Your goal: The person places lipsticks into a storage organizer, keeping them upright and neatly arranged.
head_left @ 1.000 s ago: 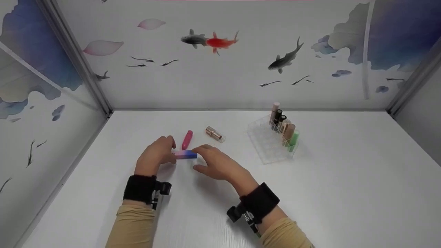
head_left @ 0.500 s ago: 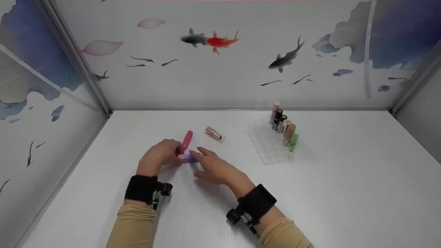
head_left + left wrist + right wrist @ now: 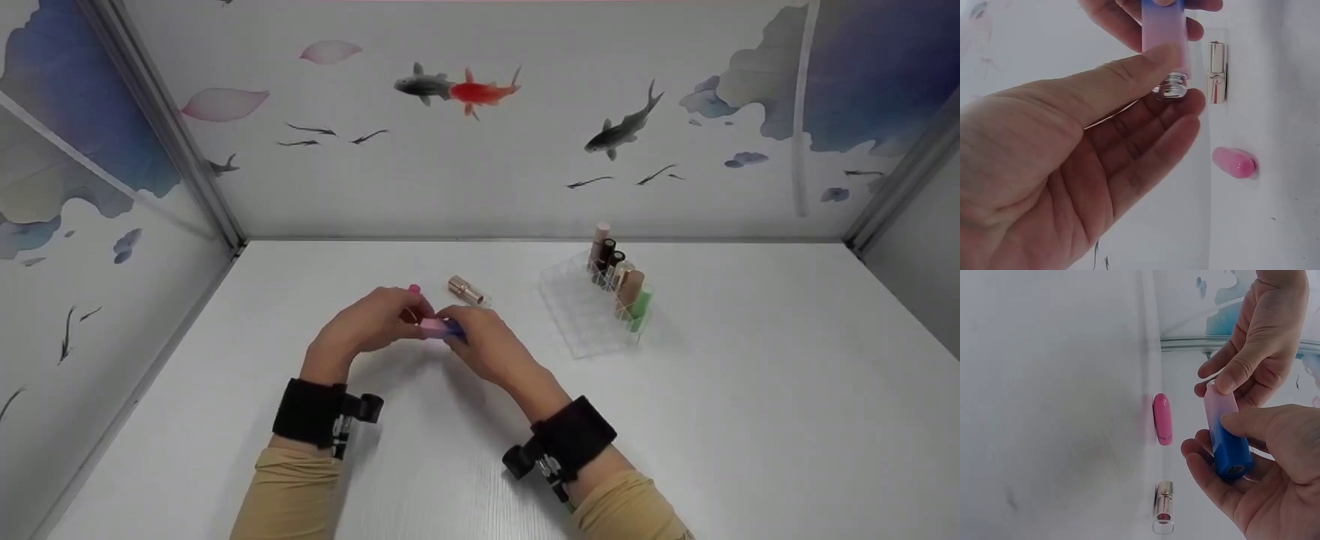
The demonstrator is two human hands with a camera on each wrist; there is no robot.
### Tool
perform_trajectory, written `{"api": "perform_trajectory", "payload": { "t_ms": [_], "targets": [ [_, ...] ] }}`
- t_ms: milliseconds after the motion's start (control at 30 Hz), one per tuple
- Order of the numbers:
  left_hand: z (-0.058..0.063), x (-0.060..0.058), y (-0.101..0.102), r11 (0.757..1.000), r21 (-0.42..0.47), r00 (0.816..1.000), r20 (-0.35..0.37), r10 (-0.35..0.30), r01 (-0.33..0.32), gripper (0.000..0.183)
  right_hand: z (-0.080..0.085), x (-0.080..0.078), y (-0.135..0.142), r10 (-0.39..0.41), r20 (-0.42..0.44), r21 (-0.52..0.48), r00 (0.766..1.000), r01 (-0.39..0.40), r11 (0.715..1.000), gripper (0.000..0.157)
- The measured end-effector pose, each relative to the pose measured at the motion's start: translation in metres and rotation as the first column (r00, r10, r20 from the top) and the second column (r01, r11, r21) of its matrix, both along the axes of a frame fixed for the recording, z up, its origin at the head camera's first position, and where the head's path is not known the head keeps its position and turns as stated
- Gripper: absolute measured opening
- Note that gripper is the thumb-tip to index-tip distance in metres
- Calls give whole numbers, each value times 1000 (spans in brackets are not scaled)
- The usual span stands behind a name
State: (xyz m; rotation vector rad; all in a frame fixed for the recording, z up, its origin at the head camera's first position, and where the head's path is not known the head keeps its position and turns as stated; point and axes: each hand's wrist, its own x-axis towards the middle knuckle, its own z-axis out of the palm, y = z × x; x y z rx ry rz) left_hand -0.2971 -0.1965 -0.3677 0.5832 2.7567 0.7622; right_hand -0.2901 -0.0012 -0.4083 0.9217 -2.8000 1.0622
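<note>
A pink-to-blue lipstick tube (image 3: pixel 433 328) is held above the white table between both hands. My left hand (image 3: pixel 371 319) pinches its pink end between thumb and fingers; a shiny silver tip (image 3: pixel 1172 87) shows beyond the thumb in the left wrist view. My right hand (image 3: pixel 491 345) grips the blue end, with the thumb along one side and fingers curled beneath, as the right wrist view shows. Close behind the hands lies a bright pink tube (image 3: pixel 1163 419), mostly covered by the left hand in the head view. A gold lipstick (image 3: pixel 466 289) with a clear cap lies further back.
To the right stands a clear acrylic lipstick rack (image 3: pixel 574 330), its right-hand row holding several upright tubes, among them a brown tube (image 3: pixel 630 292) and a green tube (image 3: pixel 641 306). Printed panels wall the table at the back and sides.
The lipstick tube has come up off the table and moved slightly right. The right hand, earlier with spread fingers at the blue end, now grips it; the left hand has moved right with it.
</note>
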Motion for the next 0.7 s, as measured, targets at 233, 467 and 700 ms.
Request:
{"api": "perform_trajectory", "payload": {
  "t_ms": [233,467,700],
  "targets": [
    [2,-1,11,975,219,995,-81,56,-37,26,19,0,19,-78,-31,-102,996,74,992,23],
    [12,3,28,917,399,969,-226,99,-1,26,38,4,39,-114,-7,-140,993,112,984,23],
    [23,10,51,863,505,943,-299,147,25,26,53,6,59,-67,9,-162,998,67,985,25]
  ]
}}
